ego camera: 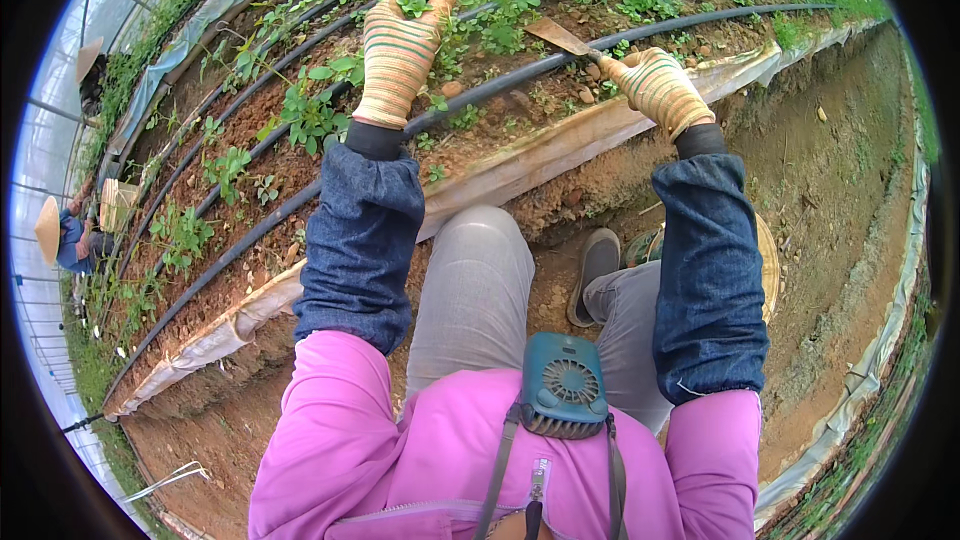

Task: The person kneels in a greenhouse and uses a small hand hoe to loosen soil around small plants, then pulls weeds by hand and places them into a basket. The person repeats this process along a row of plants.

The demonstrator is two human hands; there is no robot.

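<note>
My left hand [400,58], in a striped knit work glove, is at the far side of the bed with green leaves [414,1] between its thumb and fingers. Farther right, my right hand [660,86], in a matching glove, is closed around the handle of a small flat-bladed hand tool [559,37]. The rusty blade points up and left, over soil and weeds just beyond the nearest black irrigation hose [517,76]. Leafy plants [307,114] grow in the reddish soil around my left hand. The stems at its fingertips are partly hidden.
Several black hoses run along the raised bed, edged with pale sheeting [540,146]. A round-topped object [766,266] stands beside my right forearm. A dirt path [817,240] lies to the right. At the far left is a person in a conical hat [49,231], near a wooden crate [118,204].
</note>
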